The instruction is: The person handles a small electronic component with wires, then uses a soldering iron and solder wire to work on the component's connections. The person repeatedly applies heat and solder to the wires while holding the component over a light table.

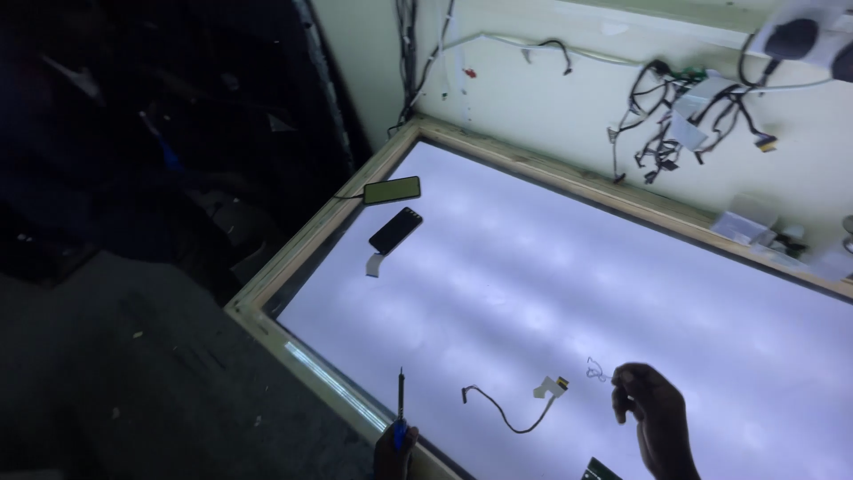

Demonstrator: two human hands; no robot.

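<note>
My left hand shows only at the bottom edge, closed around the blue handle of a thin pointed tool that points up over the lit white panel. My right hand hovers over the panel's near part with its fingers pinched at the end of a thin curled wire. Between the hands lies a dark cable with a flat ribbon connector. A small green board corner peeks in beside my right wrist.
A wooden frame borders the glowing panel. Two phones lie at its far left corner, one on the frame and one on the panel, with a small ribbon strip below. Bundles of cables hang on the wall behind. Dark floor lies to the left.
</note>
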